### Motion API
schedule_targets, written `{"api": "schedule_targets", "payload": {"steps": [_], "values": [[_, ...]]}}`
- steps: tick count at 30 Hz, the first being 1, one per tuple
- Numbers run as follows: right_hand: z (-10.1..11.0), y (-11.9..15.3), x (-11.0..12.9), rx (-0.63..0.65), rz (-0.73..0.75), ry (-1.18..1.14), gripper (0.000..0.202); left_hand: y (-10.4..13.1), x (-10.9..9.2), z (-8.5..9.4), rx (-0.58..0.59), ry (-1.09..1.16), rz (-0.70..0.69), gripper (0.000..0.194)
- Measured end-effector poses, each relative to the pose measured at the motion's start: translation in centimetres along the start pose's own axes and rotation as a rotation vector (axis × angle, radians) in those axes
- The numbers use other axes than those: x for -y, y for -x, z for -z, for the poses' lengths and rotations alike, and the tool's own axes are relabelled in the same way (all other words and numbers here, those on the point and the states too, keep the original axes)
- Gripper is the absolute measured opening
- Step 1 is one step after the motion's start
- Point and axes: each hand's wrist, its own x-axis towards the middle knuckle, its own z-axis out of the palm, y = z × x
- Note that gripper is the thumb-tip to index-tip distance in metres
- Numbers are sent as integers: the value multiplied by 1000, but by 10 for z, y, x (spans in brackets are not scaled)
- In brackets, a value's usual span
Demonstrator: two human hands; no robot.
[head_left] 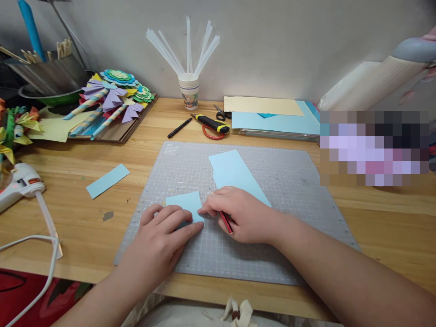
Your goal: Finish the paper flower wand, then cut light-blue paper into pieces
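Observation:
My left hand point(165, 234) lies over a small light-blue piece of paper point(184, 200), its fingers spread and touching the paper. My right hand point(238, 213) is closed around a red pencil point(225, 222) with dark stripes; the pencil's other end is hidden by the fingers. The right fingertips touch the right edge of the small paper. A larger light-blue sheet point(235, 170) with a notched left edge lies behind and partly under my right hand. Both pieces lie on a grey gridded cutting mat point(282, 181).
A blue paper strip point(108, 180) lies left of the mat, near a glue gun point(25, 184) with its cord. Behind the mat are a black pen point(180, 128), pliers point(213, 124), scissors point(222, 113), a cup of white sticks point(189, 91) and stacked paper point(272, 121). Paper flowers point(112, 93) lie back left.

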Motion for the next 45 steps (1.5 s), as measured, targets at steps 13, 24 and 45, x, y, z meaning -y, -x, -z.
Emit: {"api": "schedule_targets", "payload": {"steps": [13,24,45], "values": [[5,-1,10,10,79,71,17,-1,-1,0,-12,-8,9,28],[9,-6,18,89,47,182,13,6,-17,-6,-66,-229,-70,18],[5,-1,18,92,42,205,26,50,-10,19,-101,-276,186,21]]}}
